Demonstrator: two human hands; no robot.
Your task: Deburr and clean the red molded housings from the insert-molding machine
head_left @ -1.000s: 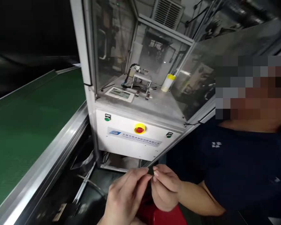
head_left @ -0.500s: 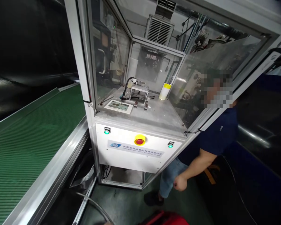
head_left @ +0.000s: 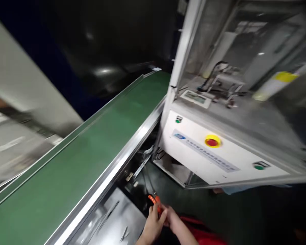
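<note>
My two hands meet at the bottom middle of the view. My left hand (head_left: 152, 225) has its fingers curled round a small orange-handled tool (head_left: 155, 201), whose tip points up and to the left. My right hand (head_left: 173, 221) is pressed against the left one, its fingers closed on the same tool. A red object (head_left: 206, 234) lies just under and to the right of my hands. The picture is smeared by motion, so the kind of tool is unclear.
A green conveyor belt (head_left: 73, 163) with a metal side rail (head_left: 112, 170) runs diagonally on the left. On the right stands a white machine cabinet (head_left: 193, 153) with a red stop button (head_left: 212, 141), green buttons (head_left: 258, 166) and a clear enclosure holding a yellow-capped bottle (head_left: 275, 85).
The view has swung left and down, so the conveyor now fills the left. The person in the dark shirt is out of sight. My hands are back in view, holding an orange tool.
</note>
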